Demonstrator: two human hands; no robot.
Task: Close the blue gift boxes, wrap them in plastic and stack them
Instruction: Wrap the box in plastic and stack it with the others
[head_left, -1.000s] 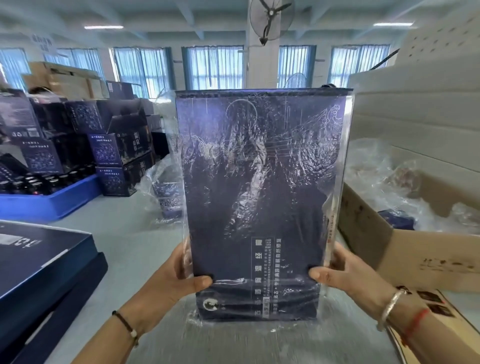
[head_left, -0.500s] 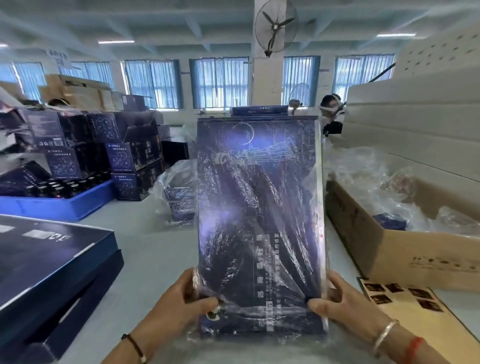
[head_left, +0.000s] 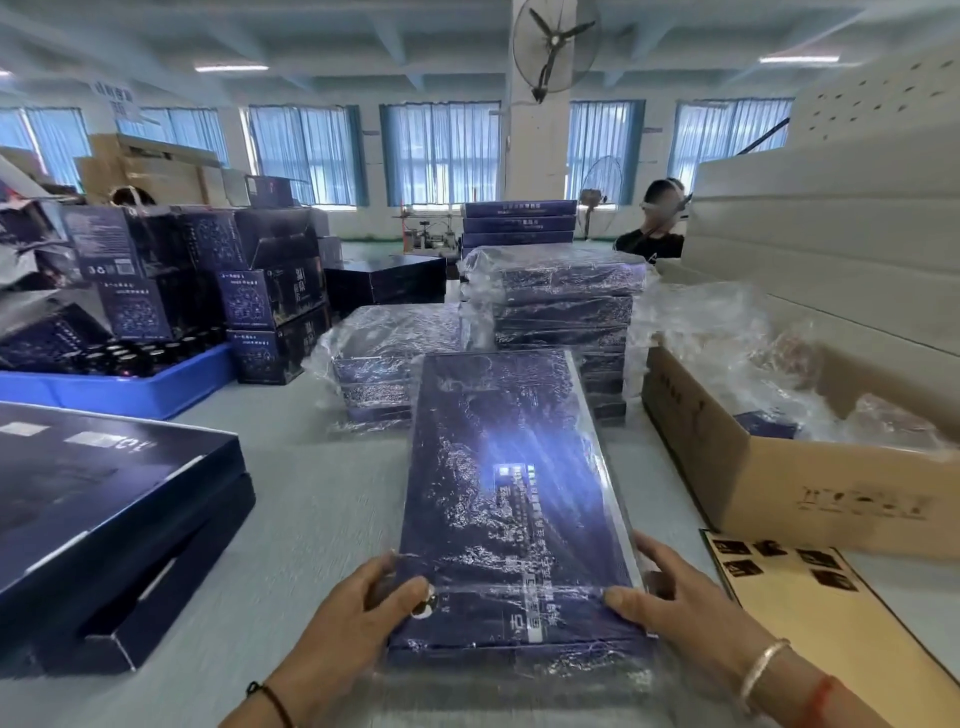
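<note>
Blue gift box (head_left: 511, 499), plastic-wrapped and glossy, gripped at both near corners.

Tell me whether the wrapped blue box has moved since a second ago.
Yes. The wrapped blue box has tipped down from upright to nearly flat, now lying below the windows it covered.

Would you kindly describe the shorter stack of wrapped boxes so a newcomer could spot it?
Start at the open cardboard carton on the table's right, then look left past the tall wrapped stack. The shorter wrapped stack sits just left of it, behind the box held in both hands, reaching roughly half its neighbour's height.
</note>
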